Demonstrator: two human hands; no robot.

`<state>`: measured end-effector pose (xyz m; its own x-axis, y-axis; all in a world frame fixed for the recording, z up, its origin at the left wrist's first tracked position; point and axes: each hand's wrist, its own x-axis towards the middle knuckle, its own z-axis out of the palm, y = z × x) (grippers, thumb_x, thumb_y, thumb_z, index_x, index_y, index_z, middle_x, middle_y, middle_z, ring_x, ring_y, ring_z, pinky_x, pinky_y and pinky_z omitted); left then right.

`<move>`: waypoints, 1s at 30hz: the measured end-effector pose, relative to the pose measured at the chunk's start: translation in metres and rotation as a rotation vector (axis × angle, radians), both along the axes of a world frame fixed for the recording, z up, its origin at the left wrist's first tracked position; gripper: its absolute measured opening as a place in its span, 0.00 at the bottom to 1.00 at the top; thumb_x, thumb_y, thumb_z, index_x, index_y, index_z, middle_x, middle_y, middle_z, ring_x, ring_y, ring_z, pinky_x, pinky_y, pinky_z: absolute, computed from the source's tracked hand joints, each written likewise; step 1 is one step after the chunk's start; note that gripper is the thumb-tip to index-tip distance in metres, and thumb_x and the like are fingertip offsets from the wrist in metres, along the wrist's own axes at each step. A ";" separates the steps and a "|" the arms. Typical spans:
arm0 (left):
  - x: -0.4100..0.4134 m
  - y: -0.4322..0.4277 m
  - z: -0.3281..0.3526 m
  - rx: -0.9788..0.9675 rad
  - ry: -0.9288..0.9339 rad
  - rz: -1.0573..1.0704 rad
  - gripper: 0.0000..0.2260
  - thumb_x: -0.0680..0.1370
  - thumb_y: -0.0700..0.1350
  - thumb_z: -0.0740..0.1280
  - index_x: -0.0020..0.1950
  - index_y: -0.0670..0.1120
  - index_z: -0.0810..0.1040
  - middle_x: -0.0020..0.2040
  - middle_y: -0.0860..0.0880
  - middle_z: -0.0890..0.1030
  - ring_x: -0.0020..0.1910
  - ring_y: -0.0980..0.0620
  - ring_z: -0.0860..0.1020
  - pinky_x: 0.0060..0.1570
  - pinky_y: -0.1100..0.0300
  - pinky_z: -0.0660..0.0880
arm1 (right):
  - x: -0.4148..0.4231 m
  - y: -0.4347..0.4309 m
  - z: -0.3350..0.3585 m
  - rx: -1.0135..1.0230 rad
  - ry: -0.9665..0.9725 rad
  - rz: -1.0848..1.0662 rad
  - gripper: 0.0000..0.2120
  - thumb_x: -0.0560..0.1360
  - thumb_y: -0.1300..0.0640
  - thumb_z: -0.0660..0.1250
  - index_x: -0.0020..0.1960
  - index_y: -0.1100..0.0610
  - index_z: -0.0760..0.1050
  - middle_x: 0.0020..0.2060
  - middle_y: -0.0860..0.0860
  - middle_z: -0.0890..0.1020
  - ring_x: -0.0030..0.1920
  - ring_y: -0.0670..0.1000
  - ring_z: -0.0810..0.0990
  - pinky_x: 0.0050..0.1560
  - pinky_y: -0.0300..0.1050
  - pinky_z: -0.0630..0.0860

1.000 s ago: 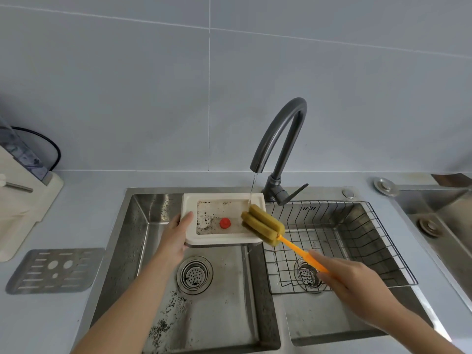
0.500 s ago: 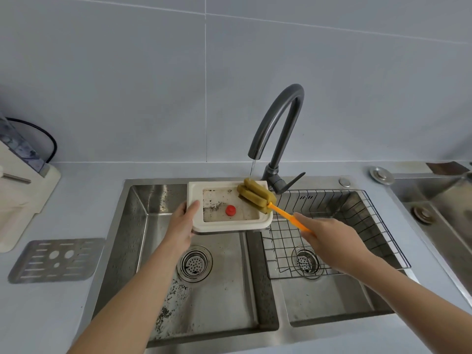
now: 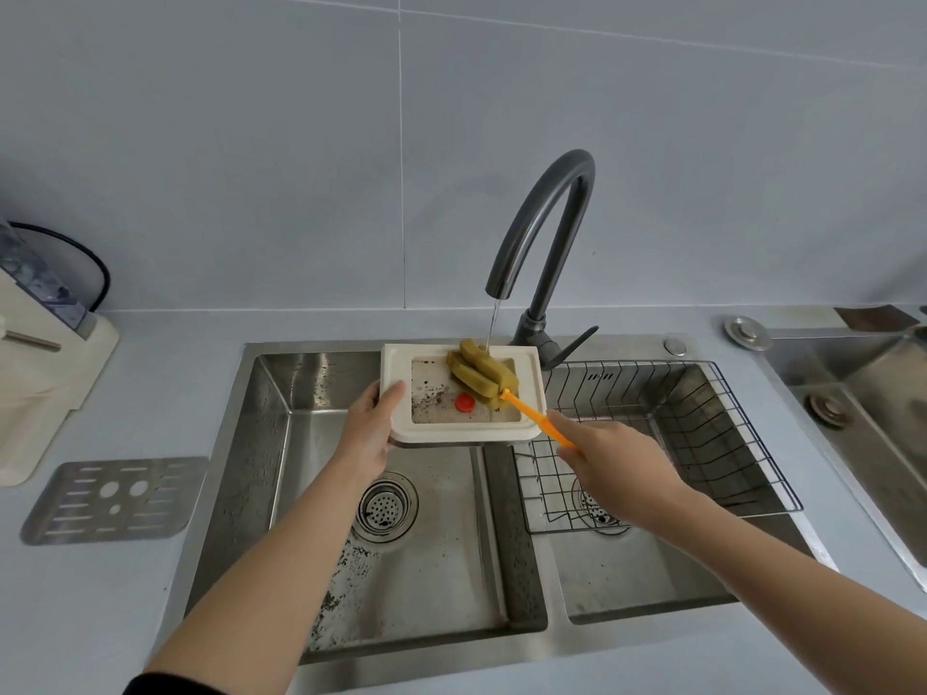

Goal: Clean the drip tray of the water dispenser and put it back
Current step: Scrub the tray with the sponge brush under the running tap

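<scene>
Tray (image 3: 529,393) hangs above the left basin (image 3: 431,544), up by its far right corner, flat and face up, long axis running left to right. Left hand (image 3: 368,433) grips the tray's left edge, thumb (image 3: 394,393) pressed on the rim, fingers hidden underneath. Right hand (image 3: 609,469) is closed around the orange handle of the brush (image 3: 484,376), whose sponge head lies across the tray's far right part under the faucet (image 3: 539,243) stream. A red cap (image 3: 465,402) sits just nearer than the sponge. The rack (image 3: 702,418) fills the right basin below the right fingers; a grate (image 3: 113,499) lies well left.
</scene>
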<state>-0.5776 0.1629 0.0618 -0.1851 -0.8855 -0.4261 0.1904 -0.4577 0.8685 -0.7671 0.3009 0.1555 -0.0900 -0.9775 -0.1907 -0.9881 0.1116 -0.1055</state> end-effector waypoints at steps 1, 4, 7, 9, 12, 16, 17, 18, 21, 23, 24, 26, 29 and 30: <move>-0.002 0.000 0.000 0.001 0.000 -0.008 0.07 0.78 0.44 0.61 0.56 0.46 0.72 0.45 0.49 0.78 0.43 0.51 0.77 0.37 0.57 0.74 | 0.002 0.000 0.000 -0.001 -0.005 0.001 0.19 0.80 0.54 0.53 0.71 0.51 0.59 0.44 0.49 0.78 0.43 0.52 0.78 0.41 0.44 0.74; -0.006 -0.001 0.001 0.010 0.016 -0.025 0.07 0.79 0.44 0.61 0.56 0.46 0.72 0.45 0.49 0.78 0.44 0.50 0.77 0.38 0.56 0.74 | 0.004 -0.001 0.000 -0.025 -0.018 0.005 0.19 0.80 0.54 0.53 0.71 0.51 0.59 0.47 0.50 0.79 0.46 0.53 0.78 0.42 0.45 0.74; -0.011 -0.002 0.002 0.002 0.024 -0.059 0.09 0.79 0.44 0.61 0.59 0.45 0.72 0.46 0.48 0.79 0.44 0.49 0.77 0.37 0.56 0.74 | 0.003 -0.002 0.001 -0.031 -0.034 0.014 0.18 0.80 0.54 0.54 0.70 0.50 0.60 0.44 0.51 0.78 0.43 0.53 0.77 0.41 0.45 0.73; -0.016 -0.002 0.002 -0.005 0.022 -0.100 0.09 0.78 0.44 0.61 0.59 0.46 0.72 0.46 0.48 0.78 0.44 0.49 0.77 0.39 0.56 0.74 | 0.000 -0.003 0.001 -0.029 -0.057 0.029 0.19 0.80 0.54 0.55 0.70 0.50 0.62 0.43 0.51 0.78 0.41 0.53 0.75 0.39 0.43 0.71; -0.023 0.000 -0.001 0.007 0.039 -0.154 0.10 0.79 0.45 0.61 0.60 0.46 0.73 0.47 0.47 0.79 0.46 0.49 0.77 0.42 0.55 0.75 | -0.004 -0.003 0.002 -0.014 -0.070 0.063 0.21 0.80 0.53 0.55 0.72 0.48 0.60 0.46 0.52 0.79 0.41 0.51 0.72 0.39 0.42 0.67; -0.025 0.001 -0.004 0.022 0.058 -0.148 0.10 0.79 0.44 0.61 0.59 0.46 0.73 0.46 0.47 0.79 0.45 0.50 0.77 0.42 0.55 0.75 | -0.011 -0.001 0.007 0.006 -0.053 0.084 0.22 0.80 0.53 0.55 0.72 0.45 0.59 0.50 0.52 0.80 0.48 0.53 0.77 0.42 0.45 0.72; -0.025 0.000 -0.004 0.023 0.057 -0.141 0.09 0.79 0.44 0.61 0.58 0.46 0.73 0.46 0.47 0.79 0.45 0.50 0.77 0.42 0.55 0.75 | -0.013 0.000 0.009 0.008 -0.047 0.088 0.21 0.80 0.53 0.56 0.72 0.45 0.60 0.50 0.51 0.81 0.49 0.53 0.78 0.45 0.46 0.75; -0.024 0.000 -0.006 0.024 0.055 -0.129 0.09 0.79 0.44 0.61 0.58 0.46 0.73 0.46 0.48 0.79 0.45 0.50 0.77 0.43 0.55 0.76 | -0.016 0.001 0.012 0.002 -0.048 0.086 0.20 0.80 0.53 0.56 0.71 0.46 0.62 0.50 0.51 0.81 0.49 0.53 0.79 0.47 0.48 0.76; -0.021 -0.003 -0.008 0.028 0.047 -0.109 0.11 0.79 0.45 0.61 0.60 0.45 0.72 0.48 0.47 0.79 0.47 0.49 0.78 0.46 0.53 0.76 | -0.023 0.003 0.018 -0.029 -0.076 0.049 0.19 0.79 0.53 0.57 0.70 0.46 0.64 0.49 0.50 0.82 0.49 0.53 0.79 0.47 0.48 0.76; -0.021 -0.004 -0.008 0.018 0.042 -0.117 0.11 0.79 0.45 0.61 0.60 0.45 0.72 0.48 0.47 0.79 0.48 0.48 0.78 0.47 0.52 0.76 | -0.024 0.002 0.019 -0.037 -0.067 0.028 0.20 0.79 0.52 0.56 0.71 0.45 0.63 0.49 0.50 0.82 0.50 0.53 0.79 0.47 0.48 0.76; -0.021 -0.004 -0.008 0.015 0.041 -0.122 0.11 0.79 0.45 0.61 0.60 0.46 0.72 0.48 0.47 0.79 0.47 0.48 0.77 0.47 0.52 0.76 | -0.024 0.000 0.019 -0.033 -0.046 0.027 0.20 0.80 0.52 0.56 0.71 0.45 0.62 0.50 0.50 0.82 0.50 0.53 0.79 0.48 0.48 0.76; -0.022 -0.003 -0.006 0.015 0.039 -0.135 0.10 0.79 0.45 0.61 0.59 0.46 0.72 0.48 0.48 0.79 0.47 0.49 0.77 0.47 0.53 0.75 | -0.020 -0.002 0.017 -0.026 0.013 0.042 0.20 0.80 0.52 0.55 0.71 0.46 0.61 0.51 0.50 0.81 0.51 0.54 0.79 0.47 0.47 0.76; -0.025 -0.003 -0.004 0.008 0.036 -0.160 0.11 0.78 0.45 0.61 0.61 0.48 0.71 0.48 0.48 0.78 0.47 0.50 0.77 0.44 0.53 0.75 | -0.012 -0.007 0.014 -0.012 0.075 0.053 0.20 0.80 0.53 0.54 0.72 0.48 0.59 0.51 0.51 0.80 0.50 0.55 0.79 0.45 0.46 0.74; -0.025 -0.003 -0.003 0.004 0.033 -0.166 0.11 0.79 0.45 0.61 0.61 0.48 0.71 0.48 0.48 0.78 0.46 0.50 0.77 0.42 0.54 0.75 | -0.009 -0.009 0.013 0.003 0.082 0.062 0.20 0.80 0.53 0.54 0.72 0.48 0.59 0.51 0.52 0.79 0.50 0.55 0.79 0.44 0.46 0.74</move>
<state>-0.6023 0.1597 0.0585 -0.3428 -0.8399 -0.4208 0.1405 -0.4887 0.8610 -0.7761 0.2924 0.1689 -0.0450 -0.9812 -0.1877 -0.9985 0.0503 -0.0237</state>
